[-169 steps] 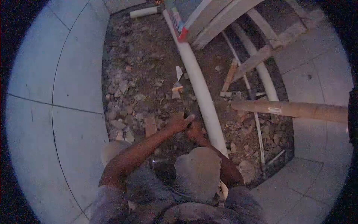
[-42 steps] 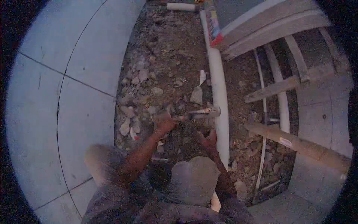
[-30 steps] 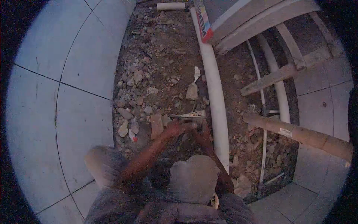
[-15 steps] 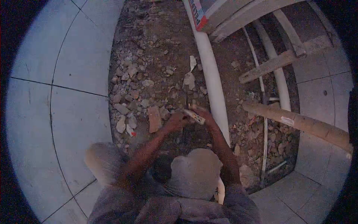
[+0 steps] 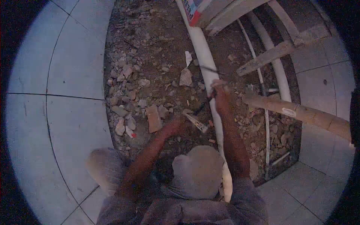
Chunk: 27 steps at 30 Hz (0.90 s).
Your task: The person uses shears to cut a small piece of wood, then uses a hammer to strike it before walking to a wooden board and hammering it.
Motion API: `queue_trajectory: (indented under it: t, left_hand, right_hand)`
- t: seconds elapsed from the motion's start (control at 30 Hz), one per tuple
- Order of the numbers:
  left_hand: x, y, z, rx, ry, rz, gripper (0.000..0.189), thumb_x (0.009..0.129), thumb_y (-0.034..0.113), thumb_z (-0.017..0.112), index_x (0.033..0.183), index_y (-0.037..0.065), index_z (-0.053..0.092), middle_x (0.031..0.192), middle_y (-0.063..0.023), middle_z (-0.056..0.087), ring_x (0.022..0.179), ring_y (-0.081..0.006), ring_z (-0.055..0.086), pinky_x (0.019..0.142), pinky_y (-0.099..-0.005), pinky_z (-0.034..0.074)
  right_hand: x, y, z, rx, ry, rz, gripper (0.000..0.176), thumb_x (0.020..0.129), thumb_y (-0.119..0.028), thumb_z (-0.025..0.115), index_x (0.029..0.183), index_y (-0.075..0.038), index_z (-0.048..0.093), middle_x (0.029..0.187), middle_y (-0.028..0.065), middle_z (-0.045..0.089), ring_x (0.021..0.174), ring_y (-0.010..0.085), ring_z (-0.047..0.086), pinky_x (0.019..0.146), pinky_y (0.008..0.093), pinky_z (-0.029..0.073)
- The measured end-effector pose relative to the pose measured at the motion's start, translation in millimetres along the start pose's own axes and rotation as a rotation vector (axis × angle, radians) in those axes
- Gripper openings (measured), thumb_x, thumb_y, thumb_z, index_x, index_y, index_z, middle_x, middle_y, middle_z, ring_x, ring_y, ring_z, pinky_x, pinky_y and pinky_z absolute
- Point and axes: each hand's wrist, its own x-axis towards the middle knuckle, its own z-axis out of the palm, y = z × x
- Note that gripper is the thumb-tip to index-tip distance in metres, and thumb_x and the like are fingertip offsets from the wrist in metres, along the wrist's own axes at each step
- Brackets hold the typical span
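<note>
My left hand (image 5: 180, 124) is low over the dirt, left of the white pipe, its fingers closed round one end of a pale, flat, narrow piece (image 5: 197, 123) with dark marks. What that piece is I cannot make out. My right hand (image 5: 218, 89), blurred by motion, is at the white pipe (image 5: 204, 48). Its fingers look closed on a dark, thin object (image 5: 203, 107) that slants down towards my left hand; its kind does not show. Beside my left hand lies a broken reddish brick (image 5: 153, 119).
Stones and rubble (image 5: 127, 75) cover the trench along the pale tiled floor (image 5: 75, 63). A wooden frame (image 5: 277, 56) and a thick round pole (image 5: 315, 117) reach in from the right. A thinner pipe (image 5: 267, 142) runs below them. My knee (image 5: 198, 168) is close in front.
My right hand has moved away from my left, forward and right to the white pipe, with the dark thin object now slanted. My left hand stays low with the pale piece.
</note>
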Motion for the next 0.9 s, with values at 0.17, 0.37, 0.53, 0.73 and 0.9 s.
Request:
queue_trajectory:
  t: [0.17, 0.37, 0.53, 0.73, 0.9]
  left_hand:
    - [-10.1, 22.9, -10.1, 0.244, 0.088, -0.36, 0.049, 0.084, 0.037, 0.058, 0.119, 0.005, 0.049, 0.112, -0.0171, 0.055, 0.103, -0.0329, 0.053, 0.087, -0.0422, 0.043]
    - [1.6, -8.2, -10.3, 0.146, 0.12, -0.524, 0.054, 0.085, 0.041, 0.055, 0.124, 0.005, 0.046, 0.124, -0.0216, 0.043, 0.113, -0.037, 0.043, 0.093, -0.0458, 0.038]
    - [-0.1, -49.5, 4.3, 0.469, 0.108, -0.045, 0.05, 0.084, 0.042, 0.055, 0.12, 0.008, 0.051, 0.123, -0.0198, 0.045, 0.11, -0.0371, 0.046, 0.089, -0.0453, 0.041]
    - [-5.4, 8.5, -10.3, 0.156, 0.175, -0.294, 0.049, 0.08, 0.044, 0.06, 0.109, 0.005, 0.058, 0.105, -0.0189, 0.059, 0.097, -0.0364, 0.056, 0.083, -0.0419, 0.045]
    - [-13.3, 33.8, -23.0, 0.185, 0.204, -0.48, 0.044, 0.08, 0.041, 0.06, 0.105, 0.005, 0.06, 0.099, -0.0168, 0.062, 0.093, -0.0333, 0.058, 0.08, -0.0409, 0.046]
  right_hand:
    - [-60.2, -87.8, -47.0, -0.201, 0.173, -0.055, 0.029, 0.089, -0.025, 0.055, 0.105, -0.001, 0.059, 0.096, 0.0056, 0.064, 0.085, 0.015, 0.06, 0.077, 0.0318, 0.045]
    - [-122.4, -58.2, -37.7, -0.012, 0.205, 0.027, 0.025, 0.078, -0.019, 0.068, 0.096, -0.002, 0.06, 0.084, 0.005, 0.063, 0.071, 0.0112, 0.057, 0.064, 0.0269, 0.048]
    - [-112.1, -102.9, 18.6, 0.283, 0.139, 0.209, 0.031, 0.077, -0.022, 0.071, 0.097, -0.001, 0.062, 0.087, 0.006, 0.064, 0.072, 0.0108, 0.058, 0.065, 0.0268, 0.049]
    - [-112.0, -41.3, 26.5, -0.01, 0.108, 0.182, 0.028, 0.079, -0.022, 0.067, 0.099, -0.004, 0.061, 0.096, 0.0092, 0.063, 0.09, 0.0235, 0.059, 0.078, 0.032, 0.047]
    - [-104.6, -47.8, 31.9, -0.298, 0.11, -0.058, 0.03, 0.086, -0.02, 0.058, 0.11, -0.001, 0.056, 0.093, 0.011, 0.063, 0.085, 0.0167, 0.058, 0.069, 0.0268, 0.047]
